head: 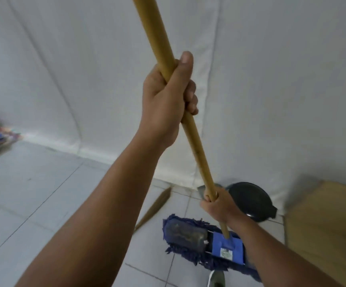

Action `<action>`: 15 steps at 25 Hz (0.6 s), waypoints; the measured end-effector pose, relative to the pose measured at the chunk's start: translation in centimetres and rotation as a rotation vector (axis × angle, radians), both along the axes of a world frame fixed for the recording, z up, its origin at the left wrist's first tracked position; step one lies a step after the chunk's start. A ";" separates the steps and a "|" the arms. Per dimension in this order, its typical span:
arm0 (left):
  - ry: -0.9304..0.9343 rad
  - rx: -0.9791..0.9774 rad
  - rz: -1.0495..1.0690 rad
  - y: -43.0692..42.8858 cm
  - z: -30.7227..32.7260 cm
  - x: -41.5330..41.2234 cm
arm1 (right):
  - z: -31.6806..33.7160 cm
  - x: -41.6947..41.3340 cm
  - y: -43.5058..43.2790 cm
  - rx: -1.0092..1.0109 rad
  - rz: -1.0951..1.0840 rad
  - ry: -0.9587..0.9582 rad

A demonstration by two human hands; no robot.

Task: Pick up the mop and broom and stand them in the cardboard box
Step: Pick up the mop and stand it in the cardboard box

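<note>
- Two hands clamped on mop handle (195,139): left hand (166,100) high, right hand (217,206) low.
- Mop head (188,237) hangs over tile; broom (153,208) lies on floor.
- Advice: keep pole upright, swing head-first toward cardboard box (325,220) at right.

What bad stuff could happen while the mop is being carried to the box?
The mop head hangs low near a dark pan, so it might knock it. The broom lies on the floor nearby, easy to trip over. The left hand and right hand hold a long handle that could bump the box edge.
</note>
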State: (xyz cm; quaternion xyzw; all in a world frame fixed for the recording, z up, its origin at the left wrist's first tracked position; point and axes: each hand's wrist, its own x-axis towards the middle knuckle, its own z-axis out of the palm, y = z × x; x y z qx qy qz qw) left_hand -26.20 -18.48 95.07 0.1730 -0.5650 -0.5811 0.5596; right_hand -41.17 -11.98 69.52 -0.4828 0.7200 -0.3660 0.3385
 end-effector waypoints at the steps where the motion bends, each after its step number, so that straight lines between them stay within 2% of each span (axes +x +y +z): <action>1: -0.018 -0.014 -0.067 0.8 0.3 -1.7 | -0.1 -1.1 1.3 -0.006 -0.029 -0.031; 10: -0.126 -0.088 -0.475 10.4 0.2 -18.3 | -0.9 -13.3 13.6 -0.061 -0.416 -0.078; 15: -0.137 -0.160 -0.637 16.1 0.1 -27.9 | -1.1 -21.9 19.4 -0.063 -0.501 -0.108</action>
